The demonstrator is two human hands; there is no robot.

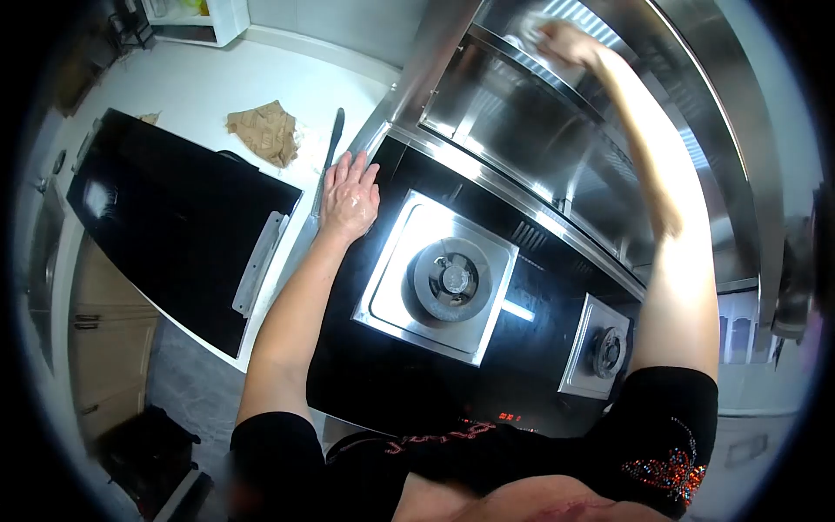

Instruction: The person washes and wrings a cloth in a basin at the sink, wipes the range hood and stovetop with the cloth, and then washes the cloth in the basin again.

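Note:
My left hand point(352, 200) lies flat with its fingers stretched out on the left edge of the black cooktop point(348, 374). Up at the shiny metal range hood point(513, 113), my right hand point(567, 43) is closed on a crumpled white cloth point(528, 28) and presses it to the metal; its fingers are partly blurred. A square steel burner plate point(391, 287) with a round burner point(452, 278) sits to the right of my left hand. Beside my left fingers lies a long thin tool with a dark handle point(337, 130), perhaps a knife.
On the white counter point(200, 78) lies a crumpled brown paper or cloth point(265, 132). A black glossy panel point(183, 209) with a metal bracket rests over the counter's left part. The second burner point(609, 352) is at the right, under my right arm. A white shelf unit point(230, 19) stands at the back.

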